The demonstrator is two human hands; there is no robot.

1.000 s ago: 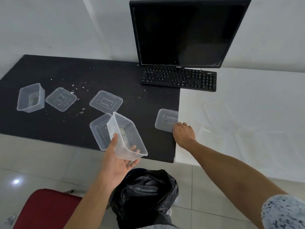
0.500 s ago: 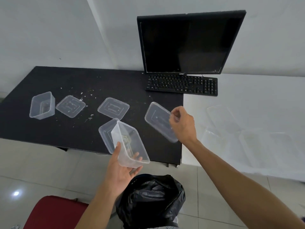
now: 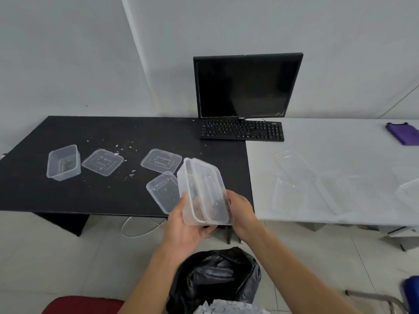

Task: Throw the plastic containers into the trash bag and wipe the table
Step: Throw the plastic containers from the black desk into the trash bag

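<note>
Above the open trash bag [image 3: 215,275], in front of the black worktop [image 3: 113,196], both hands carry one clear held container [image 3: 201,189]. The left hand [image 3: 188,225] grasps it from below, with the thumb on the left rim. The right hand [image 3: 240,214] holds its right side; its fingers are hidden behind the plastic. A second clear piece, probably a lid, seems to sit inside the container.

I judge that the throwing step is in hand and only at the beginning. On the black worktop there remain an open tub [image 3: 63,163], a second tub [image 3: 163,191] near the front edge, and two lids [image 3: 102,162] [image 3: 161,160]. More clear tubs [image 3: 292,164] lie on the white worktop [image 3: 340,143], faint and hard to count. The next move calls for lowering the container over the bag's mouth and releasing both hands. The crumbs [image 3: 131,174] wait for the wiping; a purple cloth [image 3: 403,133] lies far right.

The lids carry raised lettering, too blurred to read. The monitor [image 3: 247,85] has a small mark on its lower frame, also unreadable, and so are the keys of the keyboard [image 3: 241,130].
</note>
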